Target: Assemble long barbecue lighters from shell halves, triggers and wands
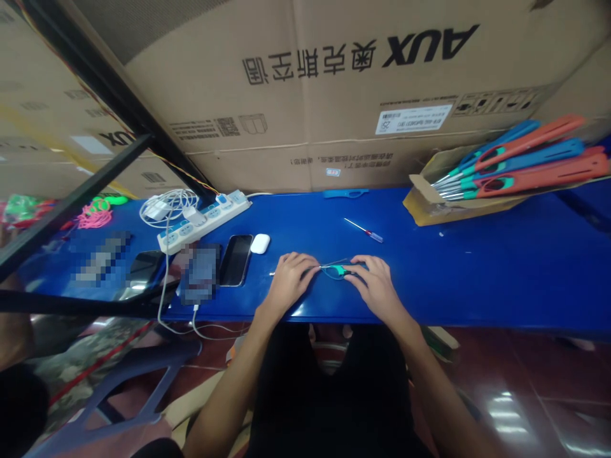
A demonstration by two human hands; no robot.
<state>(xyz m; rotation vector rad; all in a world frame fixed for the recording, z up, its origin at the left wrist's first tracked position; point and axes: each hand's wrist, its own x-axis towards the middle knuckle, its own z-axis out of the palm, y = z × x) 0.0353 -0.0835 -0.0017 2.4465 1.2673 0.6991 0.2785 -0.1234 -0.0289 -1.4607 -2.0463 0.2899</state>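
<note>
My left hand point(292, 280) is closed, fingers pinched around the thin metal end of a long-nosed lighter point(335, 271) near the table's front edge. The lighter has a bright green trigger and a blue body, and seems partly opened up. My right hand point(377, 286) grips its other end, so much of the handle is hidden under the fingers. A small screwdriver point(366, 231) with a clear handle lies just behind my right hand. Farther back is a loose blue handle shell point(346, 193), against the cardboard.
An open carton point(424, 215) of blue and orange lighters stands at the back right. To my left lie a power strip point(205, 222) with cables, a phone point(236, 261), and a white earbud case point(260, 243). A black metal frame point(76, 197) crosses the left side. Large cardboard point(334, 102) walls the back.
</note>
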